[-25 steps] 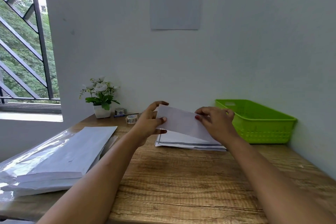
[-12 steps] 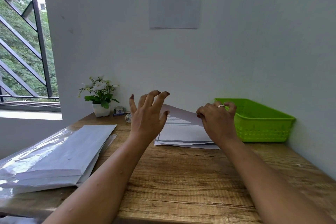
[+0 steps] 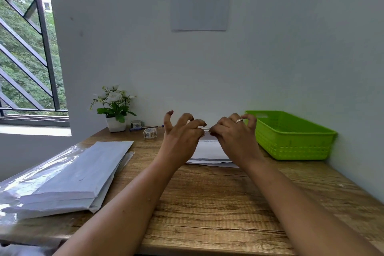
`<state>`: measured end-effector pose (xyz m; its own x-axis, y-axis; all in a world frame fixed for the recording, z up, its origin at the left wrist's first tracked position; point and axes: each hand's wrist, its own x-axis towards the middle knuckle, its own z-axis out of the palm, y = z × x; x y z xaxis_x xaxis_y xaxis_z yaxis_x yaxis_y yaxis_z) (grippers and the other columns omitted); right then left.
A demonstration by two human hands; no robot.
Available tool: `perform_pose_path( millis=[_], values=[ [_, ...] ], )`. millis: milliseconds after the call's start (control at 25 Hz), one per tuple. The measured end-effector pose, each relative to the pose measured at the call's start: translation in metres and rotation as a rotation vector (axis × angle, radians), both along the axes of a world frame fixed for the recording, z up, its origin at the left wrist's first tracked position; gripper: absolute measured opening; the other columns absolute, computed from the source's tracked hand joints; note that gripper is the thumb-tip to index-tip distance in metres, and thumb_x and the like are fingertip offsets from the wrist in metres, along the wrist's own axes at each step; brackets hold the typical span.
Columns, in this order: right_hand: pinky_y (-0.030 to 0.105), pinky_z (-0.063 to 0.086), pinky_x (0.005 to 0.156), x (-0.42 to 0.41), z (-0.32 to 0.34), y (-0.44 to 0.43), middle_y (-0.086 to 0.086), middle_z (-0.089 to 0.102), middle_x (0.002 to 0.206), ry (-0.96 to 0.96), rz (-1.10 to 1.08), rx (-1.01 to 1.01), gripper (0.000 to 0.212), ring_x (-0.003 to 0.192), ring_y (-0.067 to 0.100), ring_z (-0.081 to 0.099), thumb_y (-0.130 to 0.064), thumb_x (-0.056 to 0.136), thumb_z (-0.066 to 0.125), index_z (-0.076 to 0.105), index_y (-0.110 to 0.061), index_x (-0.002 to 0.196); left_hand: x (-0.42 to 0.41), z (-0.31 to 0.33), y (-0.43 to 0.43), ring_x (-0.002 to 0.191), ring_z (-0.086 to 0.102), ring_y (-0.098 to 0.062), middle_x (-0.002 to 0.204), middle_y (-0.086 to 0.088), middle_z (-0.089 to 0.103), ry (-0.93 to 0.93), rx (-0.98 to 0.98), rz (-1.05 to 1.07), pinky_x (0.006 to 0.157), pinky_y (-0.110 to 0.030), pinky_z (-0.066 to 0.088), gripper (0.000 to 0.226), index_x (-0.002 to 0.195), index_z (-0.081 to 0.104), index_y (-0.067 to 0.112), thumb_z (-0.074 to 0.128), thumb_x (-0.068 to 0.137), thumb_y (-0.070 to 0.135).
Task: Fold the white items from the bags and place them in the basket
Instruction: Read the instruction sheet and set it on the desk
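A white envelope-like item (image 3: 209, 149) lies on the wooden table in the middle, with a grey stripe along its near edge. My left hand (image 3: 182, 137) and my right hand (image 3: 234, 137) meet over its far edge, fingertips curled and pinching a thin strip there. The hands hide most of the item. A bright green plastic basket (image 3: 291, 135) stands just right of my right hand, against the wall. A stack of white items in clear plastic bags (image 3: 68, 176) lies on the table's left side.
A small potted white flower (image 3: 115, 108) stands at the back left near the wall, with two tape rolls (image 3: 149, 132) and a pen beside it. A window with bars is at the far left. The table's near half is bare wood (image 3: 207, 203).
The raised flap of the white item has gone down flat. Both hands moved together toward the middle of its far edge, and my left hand went from spread fingers to a pinch.
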<state>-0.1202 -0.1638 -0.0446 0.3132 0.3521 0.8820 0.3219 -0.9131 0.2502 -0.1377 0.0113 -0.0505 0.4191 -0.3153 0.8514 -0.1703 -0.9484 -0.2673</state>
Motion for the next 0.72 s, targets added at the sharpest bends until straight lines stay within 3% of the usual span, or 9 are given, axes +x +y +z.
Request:
perform_pose_path(
  millis=[200, 320, 480, 560, 640, 720],
  values=[
    [0.037, 0.02, 0.084, 0.017, 0.003, -0.037, -0.012, 0.07, 0.084, 0.086, -0.079, 0.197, 0.009, 0.091, 0.02, 0.063, -0.032, 0.082, 0.063, 0.07, -0.035, 0.076, 0.005, 0.005, 0.036, 0.104, 0.057, -0.013, 0.101, 0.022, 0.068, 0.058, -0.125, 0.173, 0.099, -0.047, 0.011, 0.013, 0.075, 0.073, 0.033, 0.069, 0.079, 0.021],
    [0.037, 0.02, 0.085, 0.02, 0.002, -0.047, -0.012, 0.069, 0.087, 0.103, -0.102, 0.227, 0.013, 0.094, 0.02, 0.062, -0.034, 0.085, 0.059, 0.07, -0.035, 0.079, 0.004, 0.007, 0.047, 0.101, 0.06, -0.018, 0.101, 0.015, 0.07, -0.04, -0.206, 0.159, 0.099, -0.047, 0.013, 0.011, 0.081, 0.073, 0.03, 0.071, 0.078, 0.02],
    [0.038, 0.021, 0.085, 0.01, 0.0, -0.014, -0.013, 0.068, 0.081, 0.061, 0.0, 0.145, 0.007, 0.088, 0.018, 0.063, -0.03, 0.08, 0.066, 0.07, -0.034, 0.075, 0.003, 0.004, 0.011, 0.103, 0.061, -0.017, 0.109, 0.014, 0.068, -0.051, -0.018, 0.023, 0.099, -0.046, 0.018, 0.03, 0.106, 0.068, 0.03, 0.071, 0.077, 0.039],
    [0.038, 0.022, 0.086, 0.005, -0.001, -0.003, -0.014, 0.067, 0.08, 0.04, 0.039, 0.095, 0.007, 0.086, 0.016, 0.062, -0.031, 0.08, 0.066, 0.069, -0.034, 0.075, 0.005, -0.001, 0.002, 0.102, 0.06, -0.013, 0.098, 0.017, 0.07, -0.016, 0.053, -0.002, 0.1, -0.047, 0.017, 0.018, 0.096, 0.071, 0.032, 0.071, 0.078, 0.034],
    [0.038, 0.022, 0.087, 0.004, 0.0, -0.003, -0.015, 0.067, 0.08, 0.024, 0.042, 0.056, 0.007, 0.087, 0.015, 0.062, -0.03, 0.079, 0.069, 0.069, -0.035, 0.074, 0.008, -0.002, 0.006, 0.1, 0.06, -0.01, 0.084, 0.02, 0.071, 0.027, 0.013, 0.011, 0.101, -0.047, 0.014, 0.006, 0.082, 0.073, 0.032, 0.071, 0.079, 0.028],
    [0.038, 0.022, 0.087, 0.006, 0.001, -0.011, -0.015, 0.067, 0.08, 0.028, 0.009, 0.056, 0.008, 0.087, 0.015, 0.061, -0.029, 0.078, 0.071, 0.068, -0.035, 0.073, 0.008, 0.0, 0.011, 0.1, 0.059, -0.009, 0.08, 0.021, 0.071, 0.074, -0.052, 0.03, 0.101, -0.047, 0.011, 0.007, 0.079, 0.073, 0.032, 0.069, 0.08, 0.027]
  ],
)
